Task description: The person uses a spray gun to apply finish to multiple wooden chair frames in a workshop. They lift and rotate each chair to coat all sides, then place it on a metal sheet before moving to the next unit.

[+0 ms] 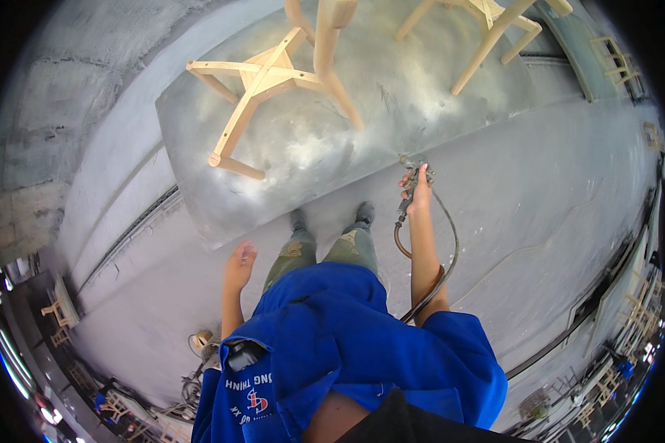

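My right hand (pixel 419 190) is wrapped round a spray gun (pixel 406 193), held out ahead of me near the edge of a grey metal-topped table (pixel 303 173). From the gun a dark hose (pixel 453 229) loops back along my forearm. My left hand (pixel 241 263) hangs by my side, holding nothing, its fingers loosely apart and slightly blurred. On the table stands a pale wooden frame with cross-braces and round legs (pixel 258 77), like a stool or chair without its seat. A second pale wooden frame (pixel 488 37) is farther right, cut off by the top of the view.
A worn grey wall (pixel 48 133) rises at the left. Behind me on the left lies a small pot-like piece of equipment (pixel 201 340) beside tangled hoses. More wooden frames (pixel 639 303) stand along the right rim. A thin line or hose (pixel 510 258) crosses the grey floor.
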`<state>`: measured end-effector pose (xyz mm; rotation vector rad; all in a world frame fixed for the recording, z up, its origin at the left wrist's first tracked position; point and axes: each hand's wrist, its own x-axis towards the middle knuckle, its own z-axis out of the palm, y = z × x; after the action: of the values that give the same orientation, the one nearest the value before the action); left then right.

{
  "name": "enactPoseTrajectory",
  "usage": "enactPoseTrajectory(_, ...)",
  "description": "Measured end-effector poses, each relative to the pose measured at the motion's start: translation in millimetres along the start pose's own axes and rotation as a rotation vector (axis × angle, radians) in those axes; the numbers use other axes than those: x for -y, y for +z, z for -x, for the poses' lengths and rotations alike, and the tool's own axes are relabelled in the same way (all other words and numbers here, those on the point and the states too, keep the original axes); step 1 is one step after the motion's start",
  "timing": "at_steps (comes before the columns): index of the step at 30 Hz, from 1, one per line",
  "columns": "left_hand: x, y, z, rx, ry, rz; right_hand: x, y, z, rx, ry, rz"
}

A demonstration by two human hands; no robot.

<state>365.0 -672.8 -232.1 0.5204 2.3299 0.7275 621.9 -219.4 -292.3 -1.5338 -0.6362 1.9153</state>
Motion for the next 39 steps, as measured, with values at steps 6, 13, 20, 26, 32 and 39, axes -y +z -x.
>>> enactPoseTrajectory(6,105,-30,-14,0.317,-0.081,-0.235,-1,39,73,-0.067,-0.26,0.262)
enactPoseTrajectory(13,230,-80,-19,0.386,-0.279,-0.146,-1,145,151,0.388,-0.557,0.439)
enactPoseTrajectory(20,189,-112,-44,0.313,-0.154,-0.231,-58,171,201,0.754,-0.129,0.211)
enactPoseTrajectory(26,61,-128,-125,-0.243,0.34,-0.129,-171,192,156,0.478,0.237,-0.016)
enactPoseTrajectory(32,-98,-103,-268,-0.431,0.442,0.047,-263,176,62,0.235,0.373,0.117)
enactPoseTrajectory(39,-106,-64,-302,-0.302,0.314,-0.442,-285,215,-31,0.382,0.361,0.037)
